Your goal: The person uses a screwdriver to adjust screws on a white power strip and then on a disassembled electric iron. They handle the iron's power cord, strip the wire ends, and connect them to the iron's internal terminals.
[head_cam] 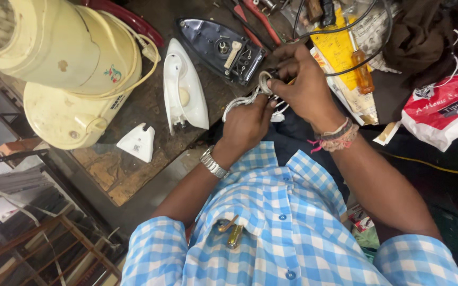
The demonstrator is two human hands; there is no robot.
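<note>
My left hand [247, 124] and my right hand [299, 85] meet just above my chest, both gripping a bundle of white cord [245, 100] with a ring-shaped end [265, 80]. The right hand's fingers pinch the ring; the left hand holds the cord's loops from below. A metal watch sits on my left wrist, thread bands on my right. Just beyond the hands lies a dark iron soleplate [221, 48] with screws and a small white lever on it. To its left lies the white plastic iron cover [184, 87].
A cream mixer-grinder [64, 63] with its cord stands at the left on the worn table [133, 175]. A small white triangular cap [139, 142] lies near the table's edge. Screwdrivers [361, 69], black cables, yellow paper and a red-white bag [446, 108] crowd the right.
</note>
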